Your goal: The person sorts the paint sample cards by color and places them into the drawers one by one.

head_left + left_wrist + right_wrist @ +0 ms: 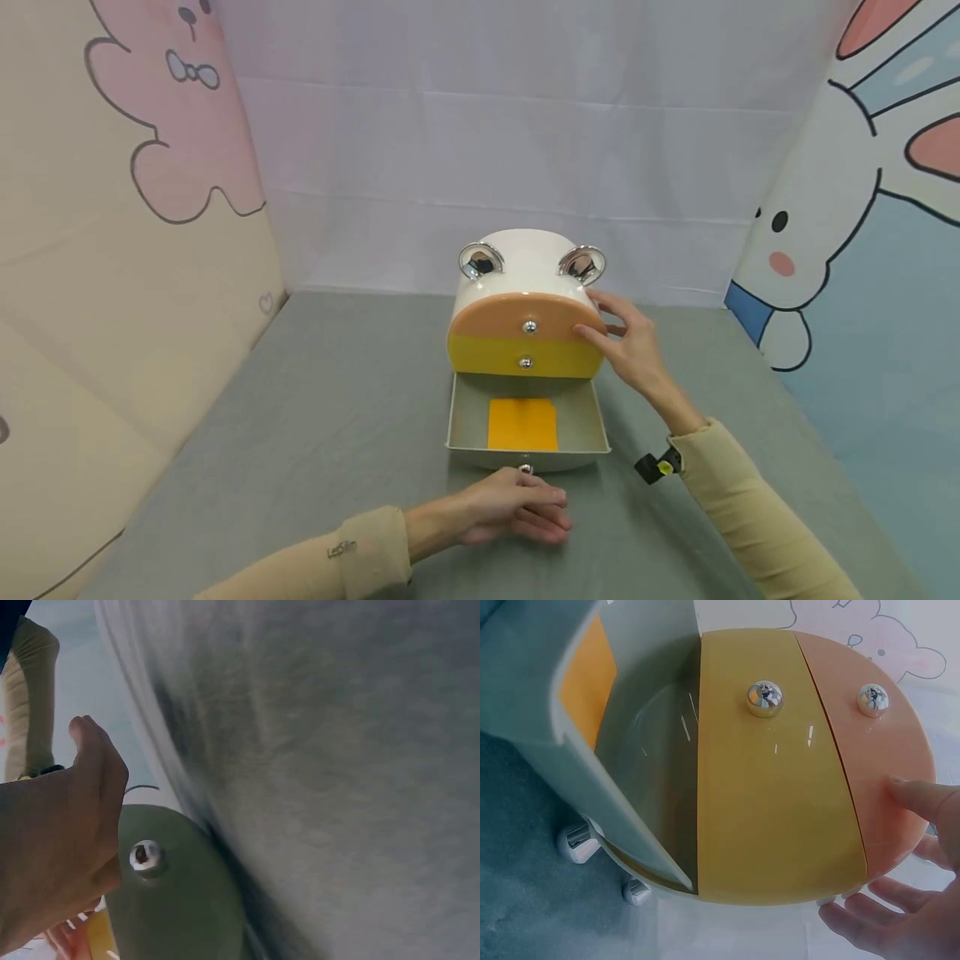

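A small rounded drawer cabinet [536,254] with a white top and mirror-like round eyes stands on the grey cloth. Its orange top drawer [495,321] and yellow middle drawer [480,358] are pushed in. The grey-green bottom drawer [180,900] is pulled out, with an orange-yellow flat piece [522,423] lying inside. My right hand [633,346] grips the cabinet's right side, thumb on the orange front and fingers round the side. Just in front of the bottom drawer's silver knob [145,856], my left hand [513,507] hovers with loosely bent fingers, holding nothing.
Grey cloth [330,417] covers the table. A white curtain [525,150] hangs behind it, with cartoon-printed cloths at the left and right. Silver feet [577,844] show under the cabinet in the right wrist view.
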`<state>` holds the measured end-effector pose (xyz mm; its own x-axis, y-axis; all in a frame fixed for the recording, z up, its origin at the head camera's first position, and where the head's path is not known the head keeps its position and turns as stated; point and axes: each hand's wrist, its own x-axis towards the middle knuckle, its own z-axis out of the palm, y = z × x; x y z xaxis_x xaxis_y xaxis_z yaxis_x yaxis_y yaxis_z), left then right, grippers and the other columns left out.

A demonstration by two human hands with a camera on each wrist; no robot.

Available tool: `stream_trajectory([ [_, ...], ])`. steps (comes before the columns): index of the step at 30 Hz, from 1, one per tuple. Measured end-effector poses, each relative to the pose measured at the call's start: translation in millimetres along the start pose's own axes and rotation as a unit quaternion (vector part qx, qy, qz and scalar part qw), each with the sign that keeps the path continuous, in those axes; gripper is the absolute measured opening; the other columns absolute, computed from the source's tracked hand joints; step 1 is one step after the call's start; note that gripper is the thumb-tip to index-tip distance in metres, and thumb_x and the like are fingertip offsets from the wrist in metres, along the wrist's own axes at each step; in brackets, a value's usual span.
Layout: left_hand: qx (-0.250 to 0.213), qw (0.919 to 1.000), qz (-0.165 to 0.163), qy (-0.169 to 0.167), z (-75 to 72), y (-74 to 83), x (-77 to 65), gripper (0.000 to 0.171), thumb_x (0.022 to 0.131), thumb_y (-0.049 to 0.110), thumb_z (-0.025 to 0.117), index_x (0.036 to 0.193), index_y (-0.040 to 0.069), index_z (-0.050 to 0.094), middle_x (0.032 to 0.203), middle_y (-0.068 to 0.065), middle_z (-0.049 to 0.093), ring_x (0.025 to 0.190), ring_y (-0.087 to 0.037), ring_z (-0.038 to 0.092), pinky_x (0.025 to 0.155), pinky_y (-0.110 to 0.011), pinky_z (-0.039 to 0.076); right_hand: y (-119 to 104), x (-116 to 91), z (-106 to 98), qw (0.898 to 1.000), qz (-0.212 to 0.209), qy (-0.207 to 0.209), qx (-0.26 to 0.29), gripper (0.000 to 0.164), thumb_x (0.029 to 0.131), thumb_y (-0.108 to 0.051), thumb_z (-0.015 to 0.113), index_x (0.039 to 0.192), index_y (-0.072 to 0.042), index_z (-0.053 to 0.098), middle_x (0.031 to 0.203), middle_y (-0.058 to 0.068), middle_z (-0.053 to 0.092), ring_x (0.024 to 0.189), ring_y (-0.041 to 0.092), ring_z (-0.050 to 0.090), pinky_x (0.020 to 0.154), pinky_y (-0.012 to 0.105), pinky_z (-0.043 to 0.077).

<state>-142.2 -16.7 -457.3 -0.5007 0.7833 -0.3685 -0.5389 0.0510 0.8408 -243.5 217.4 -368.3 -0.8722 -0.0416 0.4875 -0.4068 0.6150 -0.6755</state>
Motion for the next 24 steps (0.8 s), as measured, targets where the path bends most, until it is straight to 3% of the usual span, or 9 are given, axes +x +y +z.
stream_trajectory([
  [8,-0.073,0.9919,-0.022,0.102,-11.8,-12.3,5.4,0.048,0.092,0.028,0.065,0.119,-0.012,0.057,0.094,-0.015,0.073,0.09,-0.028,0.072,0.088,-0.042,0.056,0,0,1,1.0,-0.004,0.005,0.003,0.056,0.084,-0.015,0.074,0.136,-0.008,0.054,0.137,0.018,0.054,0.122,0.038,0.054,0.09,0.055,0.052],
  [13,-0.13,0.9836,-0.031,0.121,-14.0,-12.2,7.6,0.052,0.093,0.028,0.064,0.122,-0.014,0.052,0.098,-0.019,0.072,0.098,-0.032,0.07,0.095,-0.044,0.052,0,-1,2,1.0,-0.005,0.002,0.002,0.056,0.085,-0.016,0.073,0.137,-0.009,0.054,0.138,0.018,0.053,0.123,0.038,0.053,0.09,0.055,0.051],
  [17,-0.166,0.9766,-0.019,0.135,-15.5,-12.2,9.2,0.047,0.095,0.025,0.061,0.122,-0.012,0.052,0.101,-0.019,0.071,0.102,-0.032,0.069,0.098,-0.044,0.05,0,-1,3,1.0,-0.004,0.001,0.0,0.055,0.086,-0.017,0.073,0.137,-0.009,0.053,0.139,0.018,0.053,0.123,0.038,0.053,0.091,0.056,0.051],
  [24,-0.186,0.9695,0.011,0.159,-15.6,-14.1,12.1,0.036,0.097,0.018,0.058,0.117,-0.012,0.055,0.097,-0.018,0.072,0.104,-0.035,0.068,0.1,-0.046,0.049,0,-1,3,1.0,-0.003,0.003,0.0,0.056,0.085,-0.016,0.074,0.137,-0.009,0.053,0.139,0.017,0.053,0.123,0.038,0.053,0.091,0.055,0.052],
])
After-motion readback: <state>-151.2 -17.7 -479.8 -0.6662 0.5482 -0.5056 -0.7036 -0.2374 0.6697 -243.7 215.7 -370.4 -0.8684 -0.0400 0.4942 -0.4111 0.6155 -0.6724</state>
